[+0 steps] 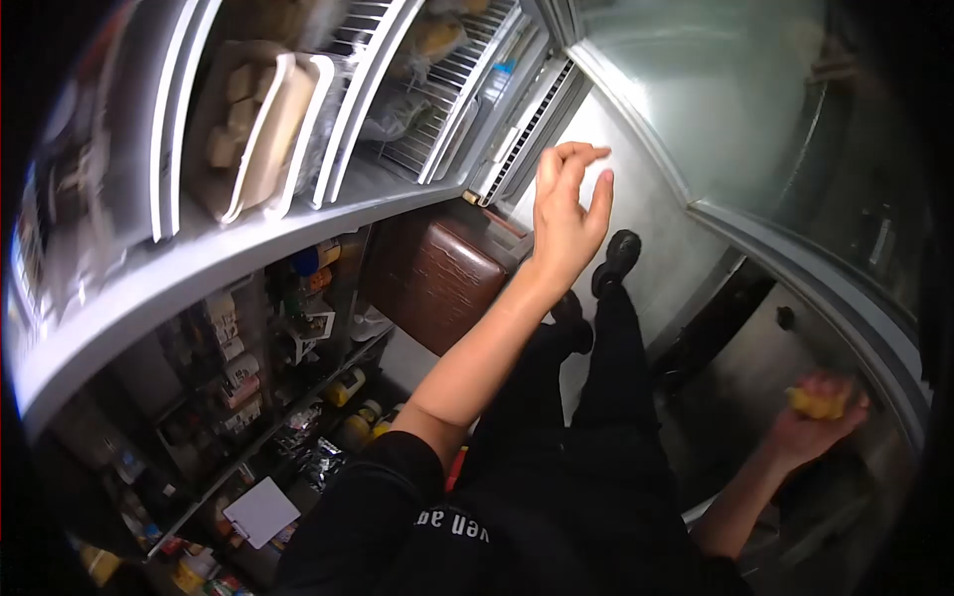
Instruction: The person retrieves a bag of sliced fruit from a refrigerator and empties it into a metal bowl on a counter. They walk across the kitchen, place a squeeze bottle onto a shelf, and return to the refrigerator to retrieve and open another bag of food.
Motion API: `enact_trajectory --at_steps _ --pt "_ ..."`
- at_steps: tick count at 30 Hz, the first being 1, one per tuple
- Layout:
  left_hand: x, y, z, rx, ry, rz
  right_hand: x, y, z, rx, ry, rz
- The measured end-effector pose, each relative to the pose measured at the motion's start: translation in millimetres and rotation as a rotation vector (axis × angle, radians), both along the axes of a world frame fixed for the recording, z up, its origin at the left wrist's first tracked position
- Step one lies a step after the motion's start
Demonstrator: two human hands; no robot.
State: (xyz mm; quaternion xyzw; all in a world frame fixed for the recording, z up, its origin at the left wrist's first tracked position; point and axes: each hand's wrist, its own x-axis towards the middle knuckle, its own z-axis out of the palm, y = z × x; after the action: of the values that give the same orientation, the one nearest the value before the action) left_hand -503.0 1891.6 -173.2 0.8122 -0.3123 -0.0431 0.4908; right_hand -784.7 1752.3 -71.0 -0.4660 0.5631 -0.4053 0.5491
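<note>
My left hand (573, 204) is raised in the middle of the view, beside the open front of a lit fridge. Its fingers are curved, with a gap between them and the thumb, and nothing shows in it. Low on the right, my right hand (810, 437) is closed around a small yellow thing (818, 401), soft-looking like a sponge but too blurred to name surely. That hand is near the metal frame of a glass door (735, 109), which stands swung open on the right.
Wire shelves (422, 149) and a tub (263, 139) of pale blocks are in the fridge at upper left. Below it stands a brown padded stool (452, 278). Shelving with bottles (345, 386) and a white clipboard (261, 512) lies at lower left. My shoes (618, 260) rest on the grey floor.
</note>
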Motion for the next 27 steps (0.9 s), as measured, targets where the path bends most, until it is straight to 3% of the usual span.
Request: enact_trajectory --at_steps 1,3,5,7,9,13,15,17,18,19,21,27 --pt "10.3 -1.9 -22.0 0.027 -0.041 0.038 18.3 25.0 -23.5 -0.087 -0.139 -0.068" --pt "31.9 -1.7 -63.0 0.057 -0.068 0.111 43.6 74.5 -81.1 0.311 -0.070 0.153" --pt "51.5 6.3 -106.5 0.124 -0.065 0.181 84.7 92.2 -113.0 0.748 -0.116 0.605" --pt "77.1 15.1 -141.8 0.139 0.024 0.273 130.7 95.3 -136.1 0.720 -0.162 0.903" --pt "110.6 25.7 -165.7 0.121 0.072 0.265 173.8 93.9 -149.3 0.633 -0.332 0.993" --pt "187.8 31.2 -180.2 0.006 0.092 0.321 215.1 106.6 -173.3 0.461 -0.537 1.015" --pt "229.2 27.7 -183.7 -0.253 0.146 0.367 215.7 112.3 -185.2 0.486 -0.513 1.048" --pt "273.6 24.1 -175.4 -0.145 0.225 0.749 207.4 119.3 -199.1 0.679 -0.445 1.023" --pt "285.6 5.6 -148.2 -0.025 0.378 1.087 197.3 120.5 -211.0 0.671 -0.370 1.039" --pt "308.6 13.7 -147.0 -0.032 0.381 1.086 189.3 120.2 -220.3 0.770 -0.342 0.992" --pt "358.2 23.4 -156.3 -0.441 0.382 0.689 181.8 107.8 -230.9 0.867 -0.197 0.957" --pt "378.1 -16.2 -155.9 -0.386 0.172 0.596 202.2 86.2 -262.7 0.829 -0.145 0.937"
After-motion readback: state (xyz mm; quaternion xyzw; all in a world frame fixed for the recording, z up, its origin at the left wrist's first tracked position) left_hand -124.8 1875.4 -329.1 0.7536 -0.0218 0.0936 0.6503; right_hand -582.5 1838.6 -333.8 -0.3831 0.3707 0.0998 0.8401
